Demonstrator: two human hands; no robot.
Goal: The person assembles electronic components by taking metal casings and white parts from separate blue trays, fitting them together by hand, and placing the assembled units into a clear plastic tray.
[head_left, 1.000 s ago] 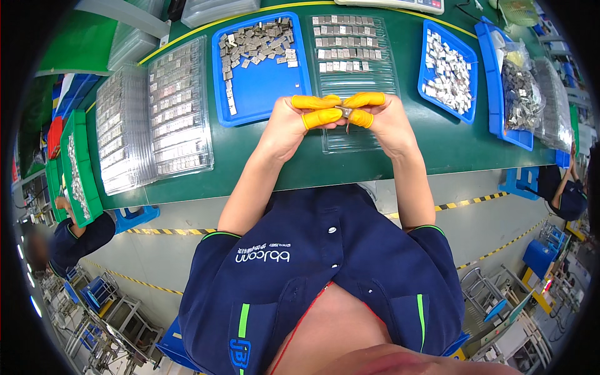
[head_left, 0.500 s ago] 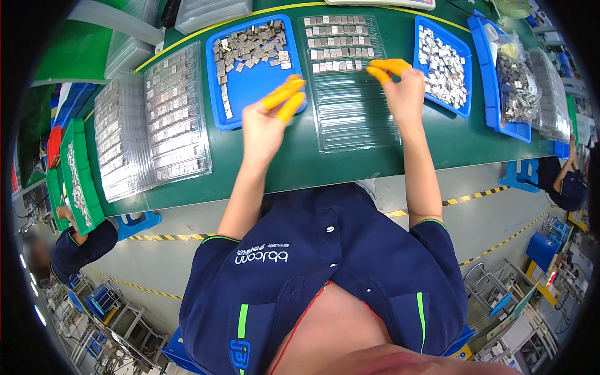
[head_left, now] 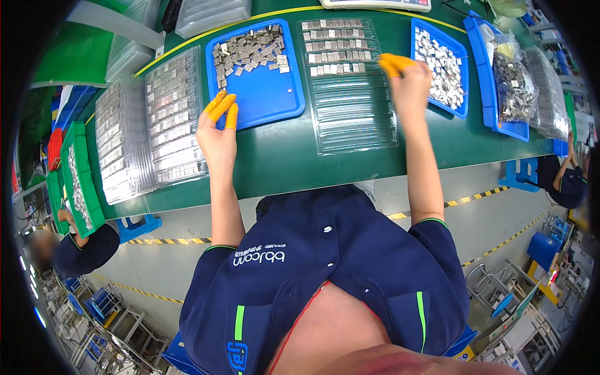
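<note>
My left hand [head_left: 217,132], in yellow finger cots, reaches over the left rim of a blue tray [head_left: 265,100] of small flat metal pieces [head_left: 250,50]. Its fingers curl toward the thumb; whatever they grip there is hidden. At the right edge of a clear ribbed plastic tray [head_left: 353,115], my right hand [head_left: 411,84] has its yellow-covered fingertips drawn together; I cannot make out anything between them. Rows of the same pieces fill the upper grooves of this clear tray. Beside my right hand is a blue tray [head_left: 465,78] of small white pieces [head_left: 440,62].
Filled clear trays [head_left: 175,119] stand stacked at the left, beside a green bin [head_left: 87,181]. A blue bin [head_left: 490,81] at the right holds bagged dark parts [head_left: 515,84]. A white device [head_left: 381,4] sits at the back edge. Other people work on both sides.
My left hand has moved left, from the blue tray's right side to its left rim. My right hand has shifted slightly right. The lowest filled row of the clear tray shows more pieces at its right end.
</note>
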